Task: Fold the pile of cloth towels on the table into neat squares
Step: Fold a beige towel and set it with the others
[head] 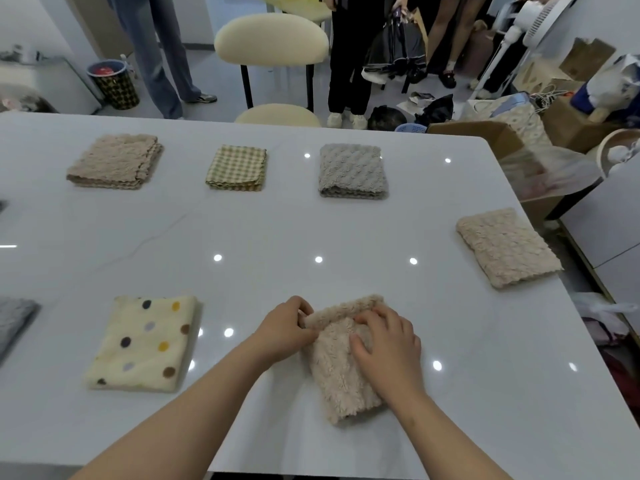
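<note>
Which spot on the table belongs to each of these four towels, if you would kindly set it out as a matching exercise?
Things:
1. polka-dot towel
2. checked towel
3. bobbled grey towel
4. fluffy beige towel

Places:
A. far row, right end
B. gripped by the left hand, under the right hand
C. near side, directly left of the hands
D. far row, middle

Pairs: 1-C, 2-D, 3-A, 4-B

Polka-dotted cream towel, checked towel
</note>
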Available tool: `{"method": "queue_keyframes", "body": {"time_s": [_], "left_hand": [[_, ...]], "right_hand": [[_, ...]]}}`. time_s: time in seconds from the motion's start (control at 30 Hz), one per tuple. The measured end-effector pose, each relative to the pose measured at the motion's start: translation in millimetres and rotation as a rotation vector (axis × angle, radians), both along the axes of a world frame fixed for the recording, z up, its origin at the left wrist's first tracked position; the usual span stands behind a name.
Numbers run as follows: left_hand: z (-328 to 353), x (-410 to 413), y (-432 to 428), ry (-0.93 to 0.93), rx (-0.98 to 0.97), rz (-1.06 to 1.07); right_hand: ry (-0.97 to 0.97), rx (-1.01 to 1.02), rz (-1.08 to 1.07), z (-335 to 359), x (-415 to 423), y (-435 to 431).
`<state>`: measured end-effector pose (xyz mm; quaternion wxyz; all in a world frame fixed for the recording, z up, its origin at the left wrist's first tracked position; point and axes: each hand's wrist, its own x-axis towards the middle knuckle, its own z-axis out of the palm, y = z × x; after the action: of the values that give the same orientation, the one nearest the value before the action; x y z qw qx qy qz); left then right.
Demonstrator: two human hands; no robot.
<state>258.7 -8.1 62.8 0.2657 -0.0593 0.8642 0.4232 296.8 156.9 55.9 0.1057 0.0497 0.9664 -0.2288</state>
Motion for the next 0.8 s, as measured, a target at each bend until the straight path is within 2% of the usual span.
{"method": "queue_keyframes", "body": {"time_s": [0.13,0.3,0.4,0.67,0.8], "left_hand": [[8,-10,3,-0.142,0.016,-0.048],[9,-17,20,0.003,-0.130,-0.118],[7,-17,19,0.005,-0.179,-0.161],[4,-10,7,0.022,-0.178,-0.226],[2,-10,5,0.039,-0.124,-0.128]], "right_hand": [[-0.011,-0.016,0.030,0,-2,3],[-0.005,-0.015,0.041,1,0,4],[0.007,-0.011,0.042,1,1,3],[-0.005,-0.030,0.103,3,3,0],[0.017,-0.063,0.123,4,1,0]]}}
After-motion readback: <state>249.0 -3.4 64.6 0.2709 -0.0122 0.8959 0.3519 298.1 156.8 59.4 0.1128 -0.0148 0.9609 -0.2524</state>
